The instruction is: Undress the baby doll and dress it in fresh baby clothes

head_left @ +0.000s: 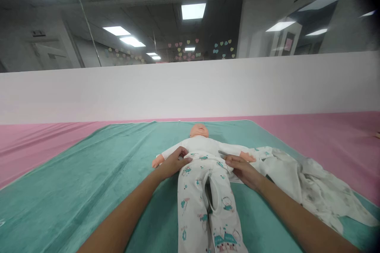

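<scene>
A baby doll (199, 139) lies on its back on a teal blanket (103, 174), head away from me, arms spread. It wears a white top and white patterned trousers (204, 201). My left hand (173, 162) grips the trousers' waistband at the doll's right hip, fingers curled. On the other hip my right hand (242, 170) pinches the waistband in the same way.
A crumpled white patterned garment (311, 185) lies on the blanket to the right of the doll. The blanket rests on a pink surface (320, 134). Behind it stands a low white wall (190, 87), with glass above.
</scene>
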Action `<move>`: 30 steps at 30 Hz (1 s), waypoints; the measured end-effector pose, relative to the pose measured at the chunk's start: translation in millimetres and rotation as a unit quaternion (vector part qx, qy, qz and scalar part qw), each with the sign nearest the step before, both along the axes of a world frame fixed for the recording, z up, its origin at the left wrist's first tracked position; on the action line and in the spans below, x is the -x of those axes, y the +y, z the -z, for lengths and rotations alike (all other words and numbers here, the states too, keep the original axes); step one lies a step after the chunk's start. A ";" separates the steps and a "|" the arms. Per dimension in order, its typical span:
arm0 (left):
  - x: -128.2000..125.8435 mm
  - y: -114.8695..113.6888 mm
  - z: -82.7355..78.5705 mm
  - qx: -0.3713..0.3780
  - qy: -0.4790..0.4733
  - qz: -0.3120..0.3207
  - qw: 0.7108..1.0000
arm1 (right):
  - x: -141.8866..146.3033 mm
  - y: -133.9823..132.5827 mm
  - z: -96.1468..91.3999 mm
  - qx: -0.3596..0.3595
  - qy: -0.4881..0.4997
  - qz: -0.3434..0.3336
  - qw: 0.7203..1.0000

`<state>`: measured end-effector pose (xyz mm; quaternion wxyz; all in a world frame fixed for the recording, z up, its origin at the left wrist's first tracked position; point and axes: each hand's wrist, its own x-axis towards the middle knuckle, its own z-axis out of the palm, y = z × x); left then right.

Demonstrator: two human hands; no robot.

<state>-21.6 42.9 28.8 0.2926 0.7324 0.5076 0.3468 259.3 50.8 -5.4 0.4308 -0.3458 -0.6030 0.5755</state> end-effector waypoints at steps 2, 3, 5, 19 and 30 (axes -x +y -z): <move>10.6 -2.1 -5.8 0.055 0.036 0.056 0.996 | -1.5 -0.6 1.4 0.021 0.028 -0.008 0.999; 15.5 -2.9 -8.5 0.086 0.053 0.082 0.992 | -1.9 -0.3 2.3 0.025 0.033 -0.007 0.999; 23.4 -3.6 -13.0 0.145 0.078 0.122 0.979 | -2.1 0.6 3.4 0.022 0.022 -0.012 0.999; 13.6 0.8 3.5 0.086 0.097 0.082 0.988 | -5.9 -12.9 -10.6 -0.039 -0.194 -0.097 0.975; -14.3 -2.7 19.3 0.051 -0.068 -0.033 0.996 | -1.9 -18.9 -17.1 -0.064 -0.230 0.078 0.968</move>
